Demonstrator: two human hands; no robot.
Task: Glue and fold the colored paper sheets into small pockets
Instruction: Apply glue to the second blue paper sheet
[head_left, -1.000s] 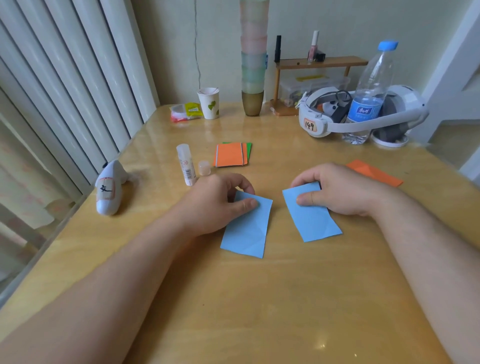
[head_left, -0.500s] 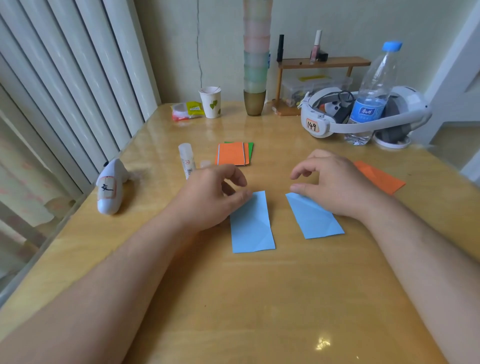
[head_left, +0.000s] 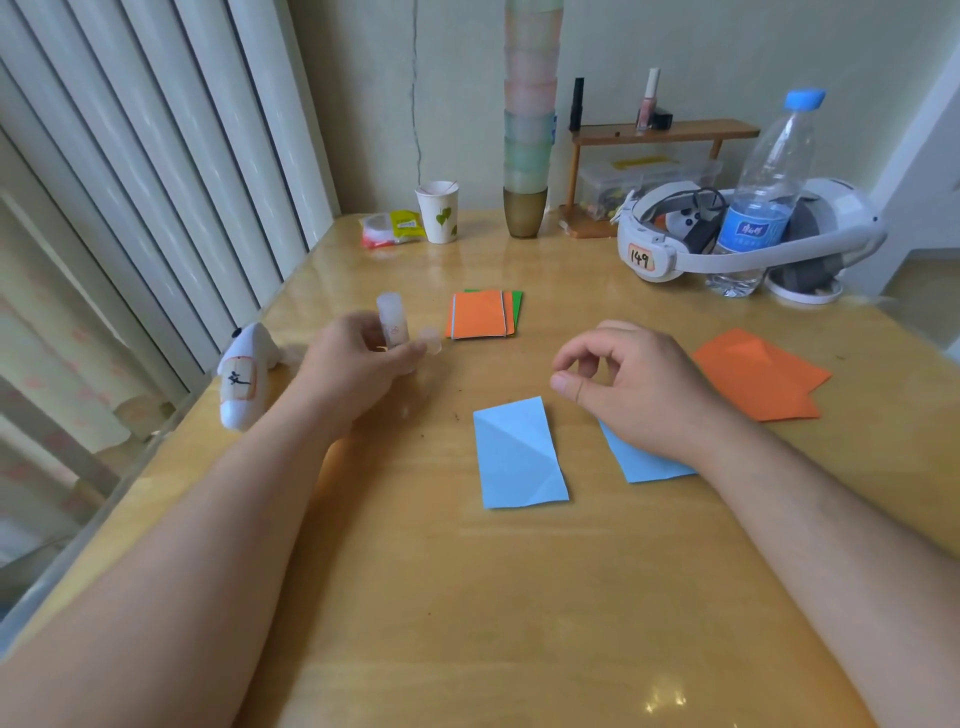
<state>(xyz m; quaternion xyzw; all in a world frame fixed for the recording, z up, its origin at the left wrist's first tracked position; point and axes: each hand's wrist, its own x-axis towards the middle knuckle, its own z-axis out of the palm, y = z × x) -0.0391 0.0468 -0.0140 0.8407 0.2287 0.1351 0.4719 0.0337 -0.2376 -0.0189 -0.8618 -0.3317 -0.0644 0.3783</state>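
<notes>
Where blinds hang, wooden table gleams

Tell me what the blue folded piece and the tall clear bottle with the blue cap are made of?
The blue folded rectangle looks like thin matte paper: sharp creases cross it and it lies flat. The tall clear bottle with the blue cap looks like thin glossy plastic: you can see through it, and its sides are ribbed.

Right blue sheet half under hand; left hand blurred.
</notes>
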